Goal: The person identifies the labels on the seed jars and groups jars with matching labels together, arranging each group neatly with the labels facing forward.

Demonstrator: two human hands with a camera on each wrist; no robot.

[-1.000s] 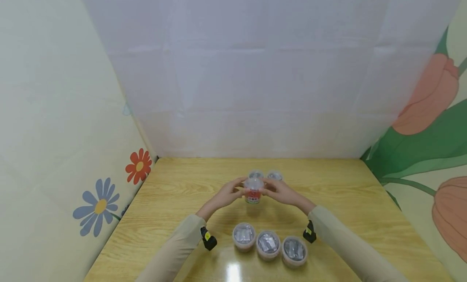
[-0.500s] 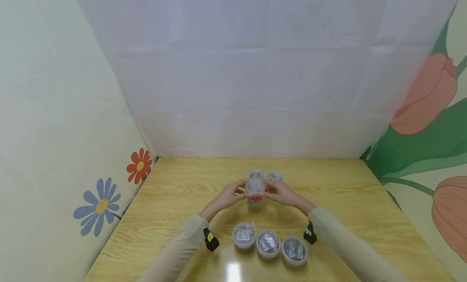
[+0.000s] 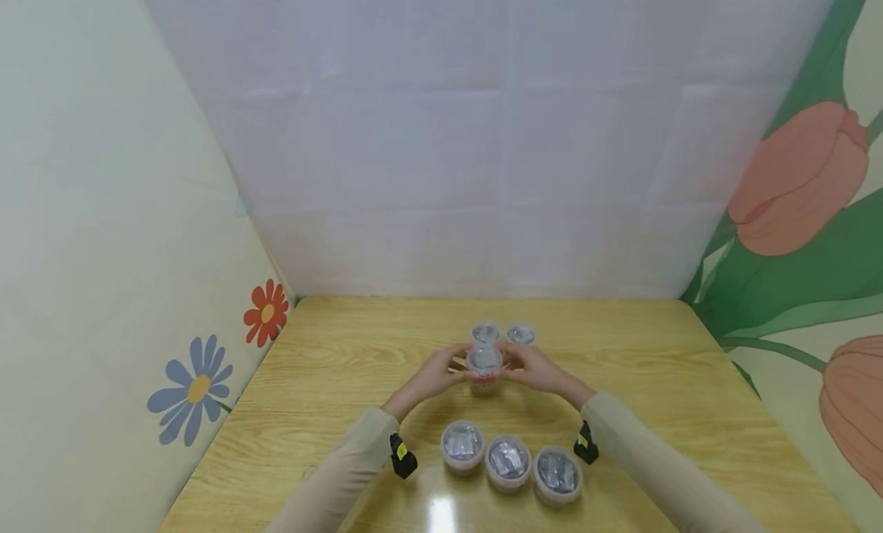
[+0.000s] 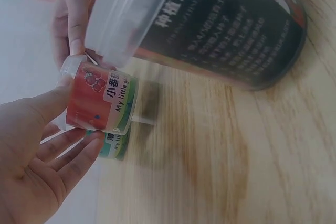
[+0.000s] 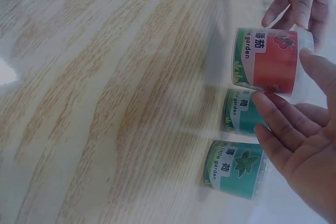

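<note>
In the head view, a small clear-lidded seed-kit tub point(image 3: 484, 358) is between my two hands at mid-table. Its red label with tomato pictures shows in the right wrist view on the tub point(image 5: 275, 61). My left hand point(image 3: 436, 372) holds its left side, thumb near the lid in the left wrist view. From the right, my right hand point(image 3: 536, 366) grips it with thumb and fingertips. Just behind it stand two tubs with green mint labels, the left one point(image 5: 244, 111) partly hidden and the right one point(image 5: 236, 169) in plain sight.
Nearer me, three more lidded tubs stand in a slanting row: left point(image 3: 461, 445), middle point(image 3: 507, 462) and right point(image 3: 557, 475). The wooden table point(image 3: 331, 380) meets a white backdrop point(image 3: 448, 249) behind and flower-printed sheets at both sides.
The red tub has gone from leaning, with its label facing me, to upright with its lid facing up, and has shifted slightly right. Both hands stay around it; the other tubs are still.
</note>
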